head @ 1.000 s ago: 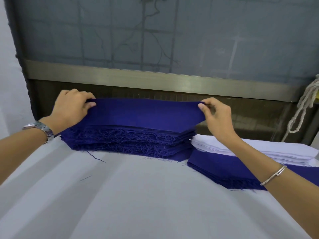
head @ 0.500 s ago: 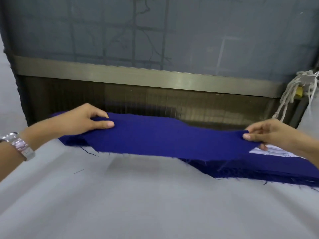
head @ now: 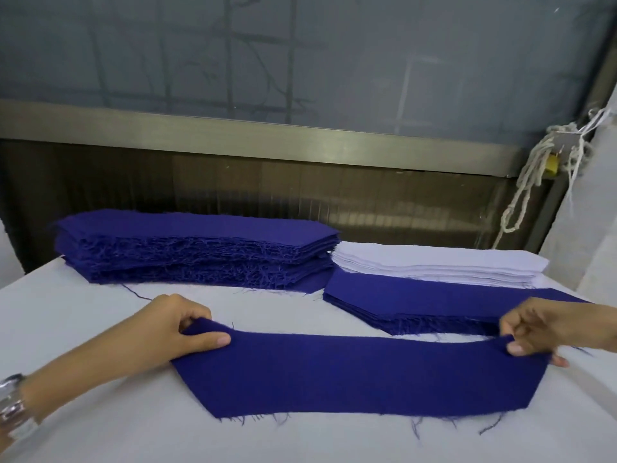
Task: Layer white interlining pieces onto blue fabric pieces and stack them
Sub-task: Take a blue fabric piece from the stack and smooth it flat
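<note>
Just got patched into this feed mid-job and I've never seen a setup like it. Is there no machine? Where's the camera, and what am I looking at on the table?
There is no machine: a person works with bare hands, and the single camera sits on their head, looking forward and down. The left hand and right hand each pinch one end of a single blue fabric piece, spread across the white table. Behind it, on the left, stands a tall blue stack. On the right, a white interlining pile lies on a lower blue stack. No interlining is on the held piece yet.
</note>
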The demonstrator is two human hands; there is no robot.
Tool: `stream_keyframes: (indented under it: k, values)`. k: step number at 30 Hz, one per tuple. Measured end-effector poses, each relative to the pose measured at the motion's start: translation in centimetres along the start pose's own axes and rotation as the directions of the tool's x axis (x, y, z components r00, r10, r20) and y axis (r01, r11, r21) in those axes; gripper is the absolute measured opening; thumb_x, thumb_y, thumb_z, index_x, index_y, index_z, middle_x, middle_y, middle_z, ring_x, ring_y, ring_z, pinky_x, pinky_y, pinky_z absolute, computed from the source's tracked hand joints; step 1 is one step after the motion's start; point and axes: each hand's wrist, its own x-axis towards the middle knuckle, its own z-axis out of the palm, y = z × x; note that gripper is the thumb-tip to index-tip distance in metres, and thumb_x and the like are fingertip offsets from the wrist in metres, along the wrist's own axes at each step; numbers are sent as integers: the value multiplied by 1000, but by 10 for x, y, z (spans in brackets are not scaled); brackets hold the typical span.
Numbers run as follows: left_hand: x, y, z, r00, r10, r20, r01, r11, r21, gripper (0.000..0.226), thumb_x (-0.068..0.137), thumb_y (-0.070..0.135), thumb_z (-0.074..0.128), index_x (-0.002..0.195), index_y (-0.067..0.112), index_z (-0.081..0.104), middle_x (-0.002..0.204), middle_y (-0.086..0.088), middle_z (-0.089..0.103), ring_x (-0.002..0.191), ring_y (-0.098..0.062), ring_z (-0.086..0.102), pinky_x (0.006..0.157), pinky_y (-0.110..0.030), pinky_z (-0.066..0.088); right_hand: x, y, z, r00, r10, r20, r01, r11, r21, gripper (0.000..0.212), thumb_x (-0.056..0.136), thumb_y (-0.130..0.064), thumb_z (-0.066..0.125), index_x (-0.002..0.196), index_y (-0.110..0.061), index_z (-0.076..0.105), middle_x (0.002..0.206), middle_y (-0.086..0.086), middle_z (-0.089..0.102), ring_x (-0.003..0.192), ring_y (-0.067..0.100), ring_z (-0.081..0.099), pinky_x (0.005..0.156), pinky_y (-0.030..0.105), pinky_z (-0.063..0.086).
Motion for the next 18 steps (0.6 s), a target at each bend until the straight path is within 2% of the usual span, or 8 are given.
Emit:
stream_keyframes:
  k: [2, 4, 6, 8, 10, 13, 16, 18]
  values:
    - [-3, 0, 5, 999, 21, -44, -19, 999, 46, 58, 70, 71, 60, 67, 13, 63, 54, 1, 53, 50, -6, 40, 49, -17, 31, 6, 12, -3, 1000, 4, 29, -4, 1000, 7, 21, 93, -31, 74, 94, -11, 67, 77, 7, 66, 57, 14, 54, 48, 22, 47]
    - [-6, 2, 8, 994, 55, -95, -41, 990, 135, 63, 70, 75, 55, 64, 12, 54, 51, 6, 47, 48, -8, 38, 48, -18, 30, 12, 21, -4, 999, 12, 43, -12, 1000, 4, 22, 92, -32, 75, 92, -13, 65, 76, 6, 66, 56, 15, 55, 48, 23, 48]
    - [-8, 3, 8, 989, 62, -134, -21, 958, 285, 63, 69, 79, 48, 65, 16, 50, 58, 14, 54, 53, -8, 47, 49, -18, 33, 17, 30, -6, 999, 16, 47, -17, 1000, 6, 21, 92, -32, 75, 91, -14, 64, 74, 5, 65, 55, 16, 55, 48, 23, 49]
    - [-9, 3, 8, 982, 58, -180, 22, 911, 413, 61, 66, 84, 39, 67, 24, 50, 73, 29, 59, 64, -3, 56, 49, -17, 35, 19, 37, -9, 999, 23, 47, -23, 1000, -5, 20, 92, -32, 75, 93, -16, 64, 74, 3, 66, 54, 15, 56, 49, 23, 49]
    - [-11, 3, 9, 975, 60, -214, 52, 876, 480, 60, 66, 86, 34, 68, 28, 50, 80, 32, 60, 67, -2, 58, 50, -16, 35, 22, 44, -9, 999, 34, 25, -33, 999, -13, 21, 90, -34, 77, 95, -17, 65, 71, 2, 65, 53, 14, 55, 50, 23, 50]
    - [-14, 3, 8, 971, 67, -231, 59, 864, 501, 47, 74, 82, 47, 74, 35, 49, 86, 34, 59, 72, 3, 58, 52, -14, 34, 26, 51, -9, 999, 39, -7, -39, 999, -22, 23, 89, -35, 78, 98, -18, 64, 68, 2, 63, 51, 15, 52, 50, 23, 49]
    - [-18, 6, 6, 963, 106, -250, 28, 877, 479, 32, 77, 75, 58, 92, 49, 47, 102, 33, 54, 87, 10, 54, 59, -15, 39, 29, 52, -9, 1000, 13, -2, -13, 1000, -13, 25, 90, -34, 77, 102, -18, 64, 68, 3, 62, 50, 13, 52, 48, 23, 48]
    - [-20, 8, 5, 959, 151, -241, -15, 872, 489, 30, 79, 69, 62, 98, 50, 49, 101, 32, 53, 95, 11, 50, 66, -15, 43, 30, 49, -7, 1000, 6, 13, -5, 1000, -17, 26, 90, -35, 77, 103, -17, 63, 68, 5, 62, 48, 14, 54, 47, 22, 47]
